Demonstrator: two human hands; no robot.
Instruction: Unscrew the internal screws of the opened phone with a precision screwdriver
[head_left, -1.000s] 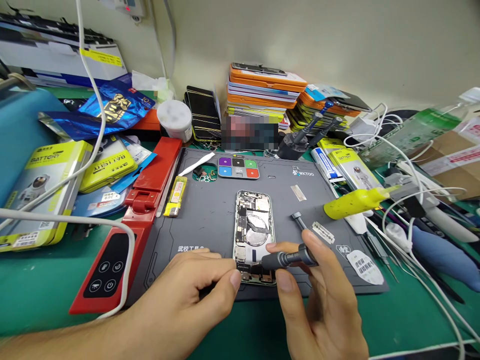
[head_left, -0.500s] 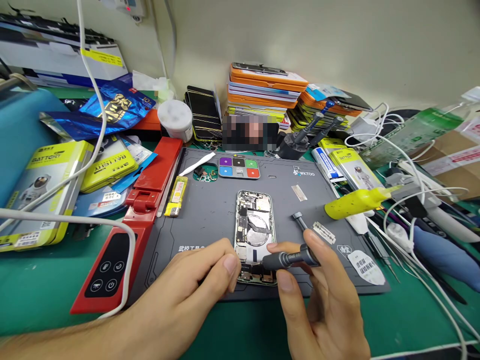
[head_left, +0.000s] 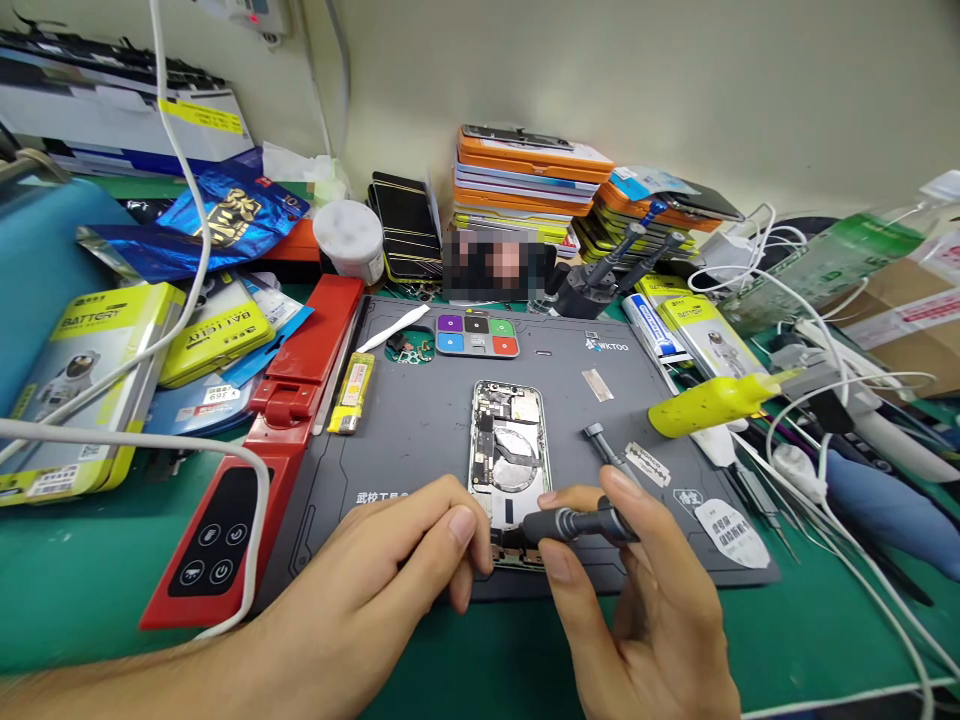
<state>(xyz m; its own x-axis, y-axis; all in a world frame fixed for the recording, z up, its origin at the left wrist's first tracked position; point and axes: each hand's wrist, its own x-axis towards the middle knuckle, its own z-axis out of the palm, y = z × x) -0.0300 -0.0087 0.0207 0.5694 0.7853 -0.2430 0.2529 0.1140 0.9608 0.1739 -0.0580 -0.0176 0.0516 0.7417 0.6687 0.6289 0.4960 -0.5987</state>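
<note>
- Nearest us, our left hand (head_left: 367,590) lies on the front edge of the grey mat (head_left: 420,430), its fingers (head_left: 461,525) curled loosely with the tips at the phone's lower left corner; whether they pinch anything we cannot tell
- Our right hand (head_left: 645,620) comes in from the lower right, its fingers closed round a dark screwdriver (head_left: 574,522) between thumb and forefinger
- The screwdriver lies almost flat, its tip pointing left onto the bottom end of the phone (head_left: 510,450)
- The phone lies open, back down, in the middle of the mat, long side running away from us, with boards and a round coil showing inside
- Just right of the phone, on the mat, we see a small grey tool (head_left: 598,437) and a razor blade (head_left: 646,464); further right a white sticker (head_left: 731,533)
- At the left edge of the mat stands a red device (head_left: 262,470) with round buttons on a black panel, a white cable (head_left: 187,445) looped across it, and a yellow lighter (head_left: 352,392) beside it
- Right of the mat a yellow bottle (head_left: 712,400) lies on its side, nozzle pointing right
- At the far edge of the mat sits a tray (head_left: 478,335) with coloured squares
- Left on the green table (head_left: 75,580) lie yellow battery boxes (head_left: 82,350)
- Against the wall rises a stack of orange boxes (head_left: 529,180), with a white tub (head_left: 349,235) to its left
</note>
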